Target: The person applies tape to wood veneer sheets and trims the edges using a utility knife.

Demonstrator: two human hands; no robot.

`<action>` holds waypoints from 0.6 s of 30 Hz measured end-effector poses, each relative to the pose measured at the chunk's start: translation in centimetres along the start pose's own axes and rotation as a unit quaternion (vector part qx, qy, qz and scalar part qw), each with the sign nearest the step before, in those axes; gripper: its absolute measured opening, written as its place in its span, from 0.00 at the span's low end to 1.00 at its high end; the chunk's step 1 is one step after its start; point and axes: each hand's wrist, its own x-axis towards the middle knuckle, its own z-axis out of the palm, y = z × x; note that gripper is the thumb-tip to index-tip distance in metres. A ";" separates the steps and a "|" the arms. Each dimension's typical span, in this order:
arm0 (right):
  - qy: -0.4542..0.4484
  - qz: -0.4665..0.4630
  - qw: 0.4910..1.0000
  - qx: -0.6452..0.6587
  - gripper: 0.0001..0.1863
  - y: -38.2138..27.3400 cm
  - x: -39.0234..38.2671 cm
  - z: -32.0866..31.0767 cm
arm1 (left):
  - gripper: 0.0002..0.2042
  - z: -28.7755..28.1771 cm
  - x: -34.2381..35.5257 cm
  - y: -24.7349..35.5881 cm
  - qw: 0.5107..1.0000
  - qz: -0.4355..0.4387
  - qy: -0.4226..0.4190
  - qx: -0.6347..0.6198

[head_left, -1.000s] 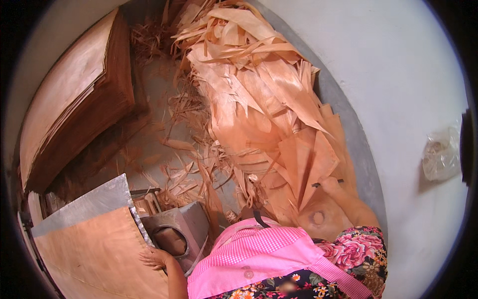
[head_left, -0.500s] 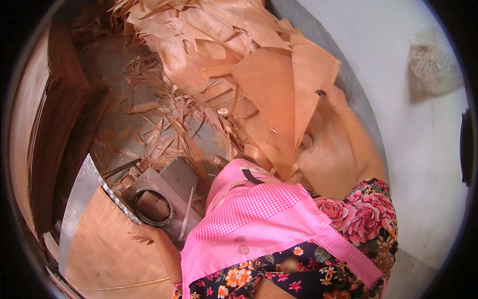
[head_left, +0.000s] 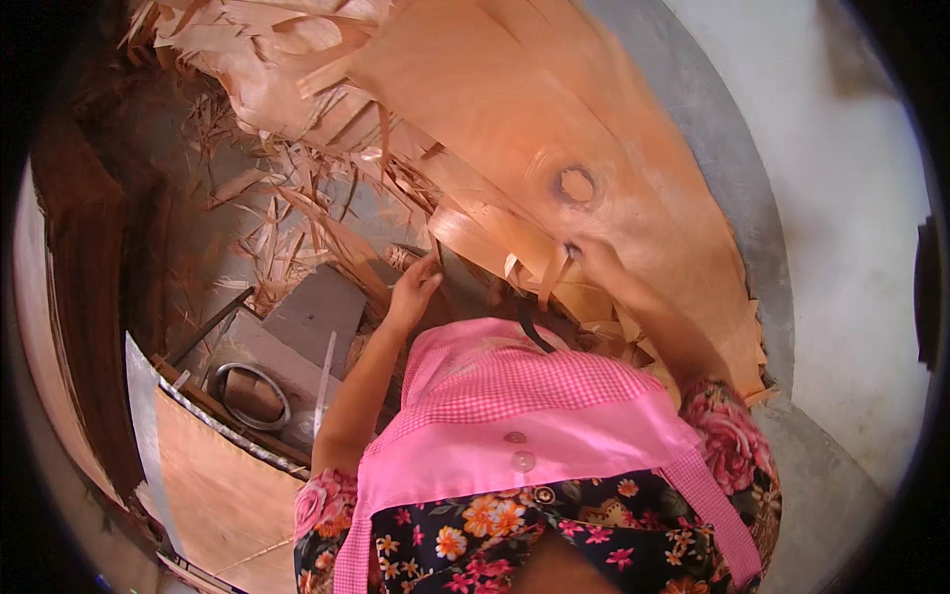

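Thin orange-brown wood veneer sheets (head_left: 653, 168) are spread in front of me, the top one with a knot hole. My right hand (head_left: 606, 269) rests at the near edge of this sheet, its fingers closed on a small dark thing whose kind I cannot make out. A pale, curled veneer strip (head_left: 480, 236) lies between my hands along that edge. My left hand (head_left: 416, 287) is raised by the strip's left end, thumb and fingers pinched on what looks like a thin piece of veneer.
Torn veneer scraps (head_left: 297, 213) litter the grey floor at the left. Nearer stand a grey block (head_left: 317, 312), a metal ring (head_left: 250, 396) and a veneer panel with a metal edge (head_left: 213, 455). A tall sheet stack (head_left: 84, 327) is at far left, a white wall (head_left: 841, 247) at right.
My left hand has left the metal-edged panel and come up to the veneer strip. My right hand has lowered the lifted sheet corner and moved nearer; the sheet now lies flat.
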 end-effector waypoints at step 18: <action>0.173 -0.125 0.976 -0.041 0.20 10.0 -1.3 0.0 | 0.08 14.7 22.1 13.1 0.962 0.128 0.158 -0.184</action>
